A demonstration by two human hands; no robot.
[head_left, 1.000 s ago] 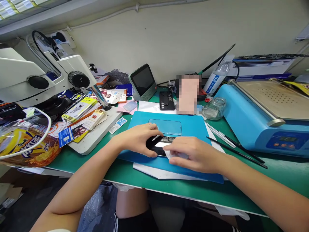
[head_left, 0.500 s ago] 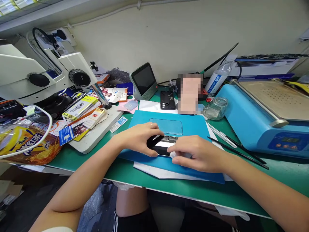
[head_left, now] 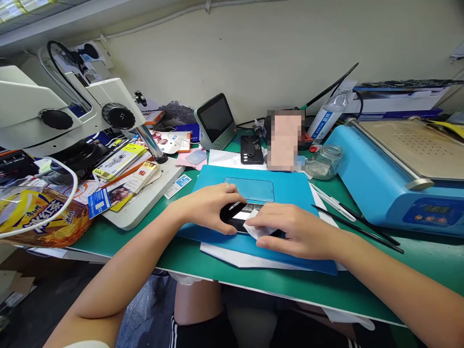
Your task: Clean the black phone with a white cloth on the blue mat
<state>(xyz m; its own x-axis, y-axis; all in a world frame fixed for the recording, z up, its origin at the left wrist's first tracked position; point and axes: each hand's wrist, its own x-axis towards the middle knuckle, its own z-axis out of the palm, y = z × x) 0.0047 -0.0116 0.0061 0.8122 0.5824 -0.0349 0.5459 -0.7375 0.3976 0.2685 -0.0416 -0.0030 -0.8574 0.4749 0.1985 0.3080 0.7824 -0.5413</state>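
One phone (head_left: 239, 225) on the mat (head_left: 297, 186): we log left hand (head_left: 208, 209) half-curled, gripping its edges, right hand (head_left: 288, 229) pinching a wipe (head_left: 254, 231) on it. Slack left grip could let it skid into the clear sheet (head_left: 250, 189); contact's partly hidden, we can't judge pressure.

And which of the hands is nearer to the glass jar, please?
Right. The right hand is in front of the glass jar, slightly left; the left hand is farther off to its left.

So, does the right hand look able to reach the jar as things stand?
Probably yes: nothing tall seems to stand between the right hand and the jar, but the hand holds a white wipe.
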